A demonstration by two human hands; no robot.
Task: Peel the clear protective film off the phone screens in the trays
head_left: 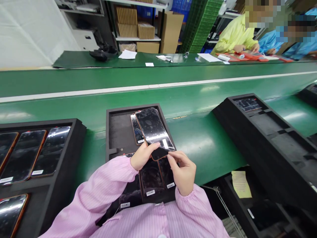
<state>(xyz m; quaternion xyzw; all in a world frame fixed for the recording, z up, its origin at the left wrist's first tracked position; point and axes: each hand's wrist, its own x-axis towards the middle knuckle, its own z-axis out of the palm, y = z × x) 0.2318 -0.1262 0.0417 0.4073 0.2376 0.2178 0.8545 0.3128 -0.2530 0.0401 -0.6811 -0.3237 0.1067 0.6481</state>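
My left hand (142,154) grips the near end of a dark phone (158,153) with an orange rim, held over a black foam tray (116,132). A clear protective film (153,127) lifts off the phone's screen and curls away from me. My right hand (182,172) pinches the film's near corner between thumb and fingers. Another phone (137,129) lies in the tray behind, and more phones (151,180) with white labels lie in the tray under my wrists. Both arms wear pink striped sleeves.
A black tray of orange-rimmed phones (34,152) sits at my left. A long black foam tray (267,132) lies at my right, with a yellow note (240,183) below it. A green conveyor belt (158,96) runs across. Two people work at the far right.
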